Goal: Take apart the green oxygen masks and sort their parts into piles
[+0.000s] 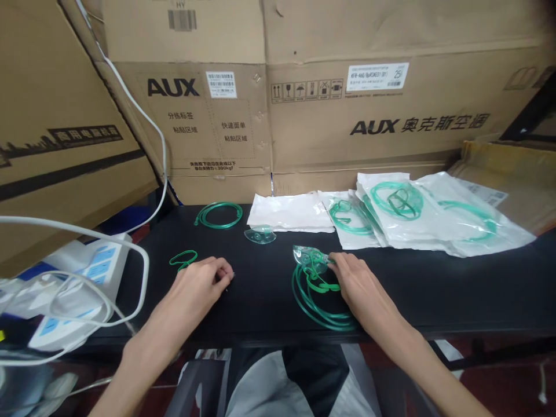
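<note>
- Nearest: forearms (150, 341), slanting inward over the desk (260, 301). Hands?
- Left hand (200, 279) curled, grip unclear; right hand (353, 277) pinches the clear mask (304, 256).
- Textures?
- Glossy green tubing (324, 319) coiled by the right hand; thin loop (182, 263) beside the left.

Looks like clear, glossy plastic in the oxygen masks (260, 236) and smooth, translucent, shiny plastic in the green tubing (321, 320). Shows crinkled, shiny film on the white pouches (391, 233). Appears matt and papery on the cardboard cartons (313, 130), smooth and dull on the bench (260, 289), like smooth plastic on the power strip (113, 278).
</note>
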Tool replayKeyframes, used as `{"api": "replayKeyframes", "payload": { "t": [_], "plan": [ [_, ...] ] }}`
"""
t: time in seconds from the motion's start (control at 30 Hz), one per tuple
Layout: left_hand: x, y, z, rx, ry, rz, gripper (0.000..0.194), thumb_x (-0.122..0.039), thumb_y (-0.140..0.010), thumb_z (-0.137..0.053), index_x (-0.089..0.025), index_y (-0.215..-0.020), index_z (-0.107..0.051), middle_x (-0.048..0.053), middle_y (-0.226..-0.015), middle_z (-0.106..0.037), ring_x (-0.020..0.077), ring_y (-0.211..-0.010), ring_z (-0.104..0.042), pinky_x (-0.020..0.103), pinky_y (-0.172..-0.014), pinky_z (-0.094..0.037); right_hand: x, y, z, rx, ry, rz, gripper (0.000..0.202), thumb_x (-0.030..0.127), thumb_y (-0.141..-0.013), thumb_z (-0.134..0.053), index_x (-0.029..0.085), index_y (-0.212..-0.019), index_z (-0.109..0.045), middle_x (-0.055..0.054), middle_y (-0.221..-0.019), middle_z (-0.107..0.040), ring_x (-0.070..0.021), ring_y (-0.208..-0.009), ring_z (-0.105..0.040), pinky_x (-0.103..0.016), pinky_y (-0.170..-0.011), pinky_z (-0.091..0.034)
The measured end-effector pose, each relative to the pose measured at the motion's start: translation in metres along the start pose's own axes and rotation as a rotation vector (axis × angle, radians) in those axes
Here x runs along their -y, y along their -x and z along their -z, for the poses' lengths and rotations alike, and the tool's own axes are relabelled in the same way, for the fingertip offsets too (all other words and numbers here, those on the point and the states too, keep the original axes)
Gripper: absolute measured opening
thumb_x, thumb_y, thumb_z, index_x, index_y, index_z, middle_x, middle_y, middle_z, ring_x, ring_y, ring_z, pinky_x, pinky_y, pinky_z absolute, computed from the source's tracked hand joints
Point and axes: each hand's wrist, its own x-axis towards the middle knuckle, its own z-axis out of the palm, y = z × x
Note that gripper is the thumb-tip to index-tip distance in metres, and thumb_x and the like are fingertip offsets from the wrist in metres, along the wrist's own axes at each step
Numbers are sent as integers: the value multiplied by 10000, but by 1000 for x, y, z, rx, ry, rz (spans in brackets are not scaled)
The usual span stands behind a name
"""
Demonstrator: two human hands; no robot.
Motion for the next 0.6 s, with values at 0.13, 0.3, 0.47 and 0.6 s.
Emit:
{"api": "replayKeyframes", "payload": {
  "t": [0.13,0.3,0.47,0.6],
  "plan": [
    [24,6,7,-105,-84,-12,431,-490,-1026,-417,-243,-1067,-768,89,-1122,-779,344,-1086,-695,438,-939,-488,0,1,2,2,-29,24,340,28,-1051,-355,131,-1338,-506,-162,-1135,-662,-325,-1007,-627,-439,-838,-475],
    [73,14,-2,-135,-107,-106,435,-475,-1000,-429,-233,-1138,-763,113,-1215,-770,370,-1154,-689,522,-1038,-516,1,-3,2,11,-52,0,295,19,-1030,-386,181,-1212,-552,-141,-1100,-672,-306,-921,-631,-431,-783,-465],
    [74,18,-2,-280,-64,-167,431,-534,-1022,-452,-246,-1136,-752,108,-1189,-779,366,-1172,-675,540,-1082,-495,0,-2,-1,20,-112,-24,258,69,-1059,-409,206,-1233,-541,-106,-1067,-667,-303,-941,-639,-444,-806,-472],
    [-8,8,2,-292,118,-234,391,-535,-1066,-498,-263,-1208,-739,64,-1269,-760,301,-1227,-661,473,-1136,-454,-1,-2,-5,-12,-174,-51,173,229,-1137,-390,234,-1229,-537,-85,-1056,-664,-274,-897,-658,-446,-812,-501]
  ]
}}
